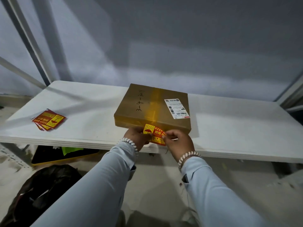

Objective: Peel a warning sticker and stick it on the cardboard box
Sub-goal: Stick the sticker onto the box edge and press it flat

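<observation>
Sticker: warning sticker, red and yellow, held at the table's near edge, just in front of the cardboard box's near side.
Left hand: left hand grips the sticker's left end, fingers closed on it.
Right hand: right hand pinches the sticker's right edge between fingertips.
Box: cardboard box lies flat at the middle of the white table, its near side close to the near edge; a white shipping label sits at its right side, tape running across the top.
Spare stickers: sticker stack lies toward the left end, well apart from the box.
Open room: bare tabletop lies on both sides of the box.
</observation>
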A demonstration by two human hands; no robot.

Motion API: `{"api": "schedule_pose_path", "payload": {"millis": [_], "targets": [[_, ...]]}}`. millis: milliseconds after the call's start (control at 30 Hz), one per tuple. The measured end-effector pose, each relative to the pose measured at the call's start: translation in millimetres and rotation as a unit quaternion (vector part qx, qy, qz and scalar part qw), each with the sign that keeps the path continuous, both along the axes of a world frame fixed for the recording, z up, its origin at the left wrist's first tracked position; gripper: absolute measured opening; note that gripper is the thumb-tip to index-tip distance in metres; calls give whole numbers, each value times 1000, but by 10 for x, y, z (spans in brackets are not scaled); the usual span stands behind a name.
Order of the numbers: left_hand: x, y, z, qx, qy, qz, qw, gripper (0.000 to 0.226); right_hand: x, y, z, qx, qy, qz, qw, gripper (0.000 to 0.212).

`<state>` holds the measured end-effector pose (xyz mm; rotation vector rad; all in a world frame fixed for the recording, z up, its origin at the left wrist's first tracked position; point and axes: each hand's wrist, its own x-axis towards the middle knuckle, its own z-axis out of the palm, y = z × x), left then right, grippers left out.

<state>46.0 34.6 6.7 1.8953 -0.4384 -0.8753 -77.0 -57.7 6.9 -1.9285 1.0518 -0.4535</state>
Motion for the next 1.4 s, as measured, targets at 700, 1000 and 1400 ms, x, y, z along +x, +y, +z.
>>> {"api": "schedule_pose_path", "payload": {"millis": [700,1000,1400], "targets": [[349,-53,-409,110,-147,38,982,22,260,-160,-378,2,90,-143,986,23],[397,-111,-425,100,-159,55,981,19,295,-256,-431,-1,83,-143,986,23],[276,-109,-206,47,-129,101,985,23,259,-287,-418,-36,16,-176,984,18]]}}
